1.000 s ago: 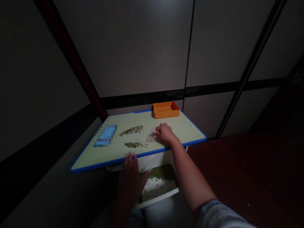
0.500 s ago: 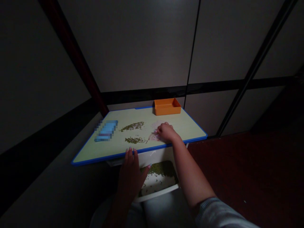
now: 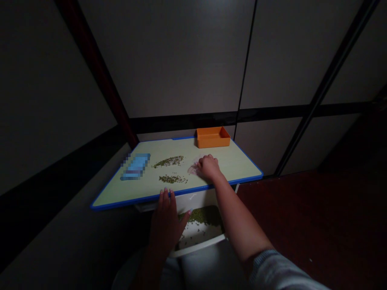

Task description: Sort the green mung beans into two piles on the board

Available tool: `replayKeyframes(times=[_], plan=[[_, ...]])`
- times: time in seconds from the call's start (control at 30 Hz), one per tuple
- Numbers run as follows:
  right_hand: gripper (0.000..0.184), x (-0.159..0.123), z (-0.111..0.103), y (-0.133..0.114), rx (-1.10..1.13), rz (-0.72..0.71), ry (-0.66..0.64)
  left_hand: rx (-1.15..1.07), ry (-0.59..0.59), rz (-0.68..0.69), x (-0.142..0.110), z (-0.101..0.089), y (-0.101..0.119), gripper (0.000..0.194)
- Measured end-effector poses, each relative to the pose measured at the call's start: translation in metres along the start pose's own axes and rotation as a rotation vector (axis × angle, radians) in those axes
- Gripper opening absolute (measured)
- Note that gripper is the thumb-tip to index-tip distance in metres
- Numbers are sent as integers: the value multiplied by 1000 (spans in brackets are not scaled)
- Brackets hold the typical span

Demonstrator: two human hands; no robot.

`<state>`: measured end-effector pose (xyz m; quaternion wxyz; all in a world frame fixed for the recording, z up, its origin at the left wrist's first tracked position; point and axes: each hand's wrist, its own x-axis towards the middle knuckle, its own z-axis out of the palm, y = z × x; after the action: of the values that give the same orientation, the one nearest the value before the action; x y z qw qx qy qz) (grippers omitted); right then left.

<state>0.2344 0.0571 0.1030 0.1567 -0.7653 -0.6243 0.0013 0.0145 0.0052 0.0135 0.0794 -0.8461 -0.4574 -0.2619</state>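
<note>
My right hand (image 3: 208, 166) is closed on the table (image 3: 238, 163), fingers bent and pressed together; whatever they hold is hidden. Beside its fingertips lies a pale pinkish, see-through patch (image 3: 192, 169), too faint to name. To the left are two loose patches of small green beans, a far one (image 3: 171, 161) and a near one (image 3: 169, 179). My left hand (image 3: 166, 219) is open, its fingertips at the blue front edge of the table and its thumb apart over a white bin (image 3: 199, 243). Green beans (image 3: 205, 216) cover the far part of the bin's floor.
An orange open box (image 3: 213, 141) stands at the table's back right. At the left lies a blurred blue flat object (image 3: 136, 166). Grey wall panels (image 3: 184, 60) rise behind the table, and a dark red floor (image 3: 299, 217) is at the right.
My right hand has shifted slightly left on the table. The pale patch by its fingertips has changed shape and place a little. My left hand stays put.
</note>
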Motion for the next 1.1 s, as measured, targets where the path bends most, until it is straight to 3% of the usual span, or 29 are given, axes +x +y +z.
replayKeyframes(times=[0.17, 0.33, 0.57, 1.1], plan=[[32, -1, 1, -8, 37, -122, -21, 4, 1, -2, 0, -1, 0, 74], [28, -5, -4, 1, 110, -244, -20, 0, 10, 9, -1, 1, -1, 75], [30, -10, -13, 16, 162, -247, -66, 3, 13, 1, -2, 1, -1, 74], [31, -14, -13, 1, 37, -245, -53, 12, 2, -19, -1, -1, 3, 74]])
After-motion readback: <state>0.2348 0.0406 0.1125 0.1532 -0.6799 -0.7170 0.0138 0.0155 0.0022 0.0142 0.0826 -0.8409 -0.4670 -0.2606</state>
